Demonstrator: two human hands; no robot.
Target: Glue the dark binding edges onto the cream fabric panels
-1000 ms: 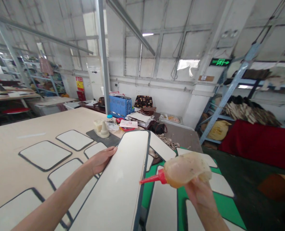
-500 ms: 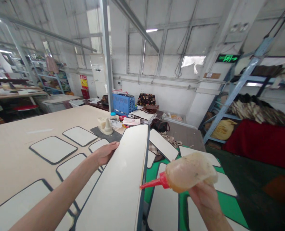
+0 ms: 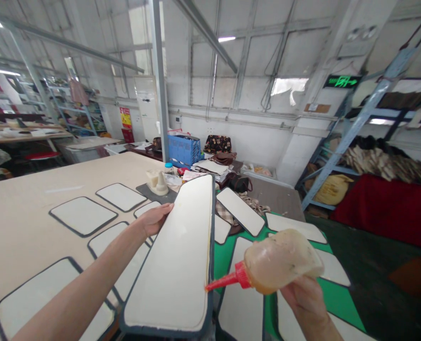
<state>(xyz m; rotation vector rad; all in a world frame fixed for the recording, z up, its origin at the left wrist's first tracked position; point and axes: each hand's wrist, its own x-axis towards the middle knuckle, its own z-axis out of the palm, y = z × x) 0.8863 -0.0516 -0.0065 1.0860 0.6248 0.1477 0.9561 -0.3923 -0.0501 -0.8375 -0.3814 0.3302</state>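
Observation:
My left hand [image 3: 156, 219] grips the upper left edge of a long white panel [image 3: 175, 255] with a dark border, which is held up at a slant. In my right hand [image 3: 303, 291] lies a cloudy squeeze bottle [image 3: 283, 260] with amber liquid at its bottom. The bottle's red nozzle [image 3: 224, 280] points left, its tip at the panel's right edge, near the lower corner. A thin yellowish line runs along that edge.
Several dark-edged white panels [image 3: 84, 216] lie on the beige table [image 3: 14, 199] at left; more rest on a green surface [image 3: 342, 303] at right. Behind stand a blue crate [image 3: 184, 150], a blue-capped jar [image 3: 169, 168] and a grey post [image 3: 160, 85].
The long panel has risen and its lower end now shows. The nozzle tip sits lower along the panel's right edge, close to the bottom corner. Both hands keep their hold.

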